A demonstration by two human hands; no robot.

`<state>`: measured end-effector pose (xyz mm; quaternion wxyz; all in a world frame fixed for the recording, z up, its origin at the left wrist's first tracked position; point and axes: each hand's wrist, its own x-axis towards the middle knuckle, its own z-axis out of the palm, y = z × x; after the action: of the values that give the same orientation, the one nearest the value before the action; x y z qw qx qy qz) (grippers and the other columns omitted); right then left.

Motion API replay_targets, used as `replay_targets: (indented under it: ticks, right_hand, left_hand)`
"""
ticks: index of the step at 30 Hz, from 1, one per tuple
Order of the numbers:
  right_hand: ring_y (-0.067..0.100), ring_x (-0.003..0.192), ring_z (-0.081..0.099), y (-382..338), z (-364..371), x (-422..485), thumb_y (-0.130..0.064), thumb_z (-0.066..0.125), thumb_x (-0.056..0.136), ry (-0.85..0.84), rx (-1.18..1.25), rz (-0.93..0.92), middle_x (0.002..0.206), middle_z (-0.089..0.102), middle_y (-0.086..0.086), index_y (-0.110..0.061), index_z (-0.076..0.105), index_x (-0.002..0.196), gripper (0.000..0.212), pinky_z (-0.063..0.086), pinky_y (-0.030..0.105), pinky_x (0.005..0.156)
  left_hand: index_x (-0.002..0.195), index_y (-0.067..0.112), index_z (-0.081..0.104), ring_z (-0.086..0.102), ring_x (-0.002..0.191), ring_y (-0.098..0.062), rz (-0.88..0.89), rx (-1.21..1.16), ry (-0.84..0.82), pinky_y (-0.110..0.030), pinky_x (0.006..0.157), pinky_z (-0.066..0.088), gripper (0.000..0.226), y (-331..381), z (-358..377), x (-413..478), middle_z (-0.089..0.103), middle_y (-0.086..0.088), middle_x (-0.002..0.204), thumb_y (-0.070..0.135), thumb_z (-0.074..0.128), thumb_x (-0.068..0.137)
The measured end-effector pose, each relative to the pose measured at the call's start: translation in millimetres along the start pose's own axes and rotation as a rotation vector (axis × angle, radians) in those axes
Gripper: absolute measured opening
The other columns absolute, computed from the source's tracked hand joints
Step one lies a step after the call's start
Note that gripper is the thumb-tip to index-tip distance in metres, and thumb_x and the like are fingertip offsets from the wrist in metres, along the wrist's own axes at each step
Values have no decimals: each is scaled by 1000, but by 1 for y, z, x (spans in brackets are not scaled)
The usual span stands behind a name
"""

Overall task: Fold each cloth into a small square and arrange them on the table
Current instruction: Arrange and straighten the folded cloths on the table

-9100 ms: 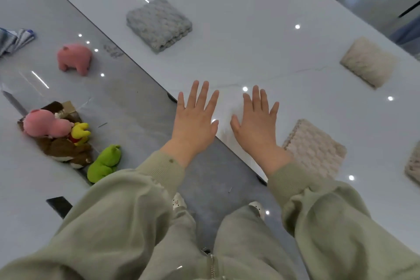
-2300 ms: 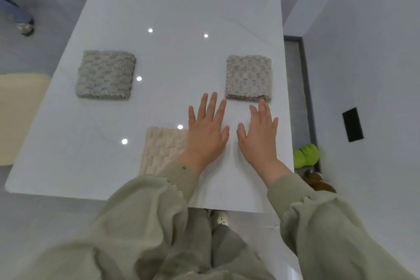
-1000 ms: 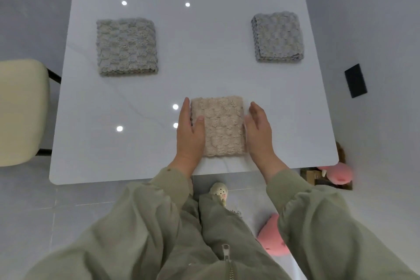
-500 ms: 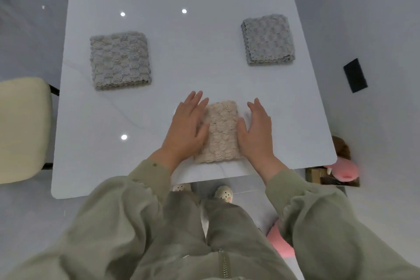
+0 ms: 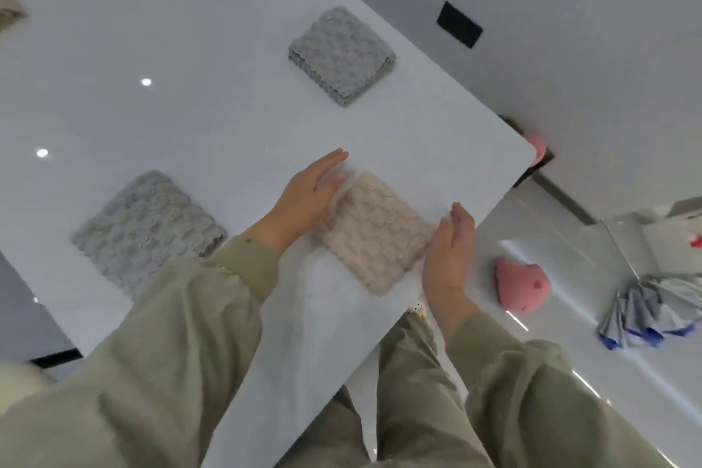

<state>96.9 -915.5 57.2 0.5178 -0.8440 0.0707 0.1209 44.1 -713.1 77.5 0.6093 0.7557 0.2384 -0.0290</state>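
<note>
Three folded cloths (image 5: 374, 230), two hands (image 5: 307, 194), two pink toys (image 5: 522, 285)

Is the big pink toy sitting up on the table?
No, the big pink toy lies down on the floor, beside the table.

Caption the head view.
Left hand and right hand flank the folded beige cloth on the table, two grey cloths beyond.

I see a beige cloth (image 5: 374, 230), bumpy-woven, on the white surface (image 5: 190, 106); a blue-grey cloth (image 5: 342, 55) and a pale grey cloth (image 5: 148, 228) share that pattern. Sleeves (image 5: 171, 353) are sage green, the floor toy (image 5: 522, 285) pink.
</note>
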Motion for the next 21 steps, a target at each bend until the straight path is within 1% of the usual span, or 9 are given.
replay_targets:
  ticks: [2,5,7,9,11,13,16,19,21]
  right_hand:
    - [14,135,36,8,5,-18,-15,36,100,100,92,34,146,40,4,-8,36,142,42,26,27,113]
    - [12,135,36,15,16,-36,-12,37,100,180,203,76,147,39,4,-7,35,142,43,28,26,113]
    - [12,137,33,16,24,-44,-11,38,100,193,242,70,149,35,2,-8,32,144,45,27,23,112]
    - [12,139,29,14,32,-49,-9,38,99,197,291,66,151,31,2,-8,28,145,47,27,11,107]
    - [10,139,28,10,39,-52,-5,38,98,205,330,70,151,29,2,-7,25,146,50,25,-3,98]
    - [-3,132,34,10,45,-51,-6,39,98,220,311,68,148,32,-3,-8,24,147,51,25,-7,93]
    - [-13,127,32,9,49,-50,-8,40,98,221,303,68,150,30,-5,-9,24,147,52,22,-10,89]
    - [-35,105,30,7,53,-50,-8,40,98,233,296,77,150,26,-6,-8,23,147,52,23,-11,82]
    - [-19,125,30,3,54,-50,-11,40,98,244,290,83,152,25,-6,-11,21,148,54,24,-3,98]
  left_hand:
    - [137,26,47,36,130,3,-13,-75,-28,-16,106,25,38,-1,-1,4,42,14,144,31,41,100]
    - [134,25,50,42,128,-1,-24,-135,-85,-26,112,30,35,-10,5,10,48,12,139,29,42,100]
    - [137,25,47,40,128,1,-11,-130,-141,-17,108,32,38,-15,10,11,46,13,141,30,42,100]
    - [143,24,40,36,127,7,-5,-133,-170,-1,97,31,43,-17,15,12,40,14,146,31,41,100]
    - [144,24,37,34,129,8,11,-135,-178,-1,95,29,45,-19,18,14,37,14,147,33,41,100]
    - [144,25,36,33,132,6,28,-132,-183,-4,98,27,45,-21,20,15,36,14,148,34,41,100]
    - [143,24,37,32,131,5,30,-133,-191,2,94,28,44,-22,23,15,36,13,148,32,40,100]
    - [144,23,36,32,134,1,45,-130,-188,-9,102,26,45,-21,27,14,36,11,148,32,41,100]
    - [144,22,36,31,135,-1,42,-121,-179,-16,107,24,45,-19,29,15,35,9,149,31,41,100]
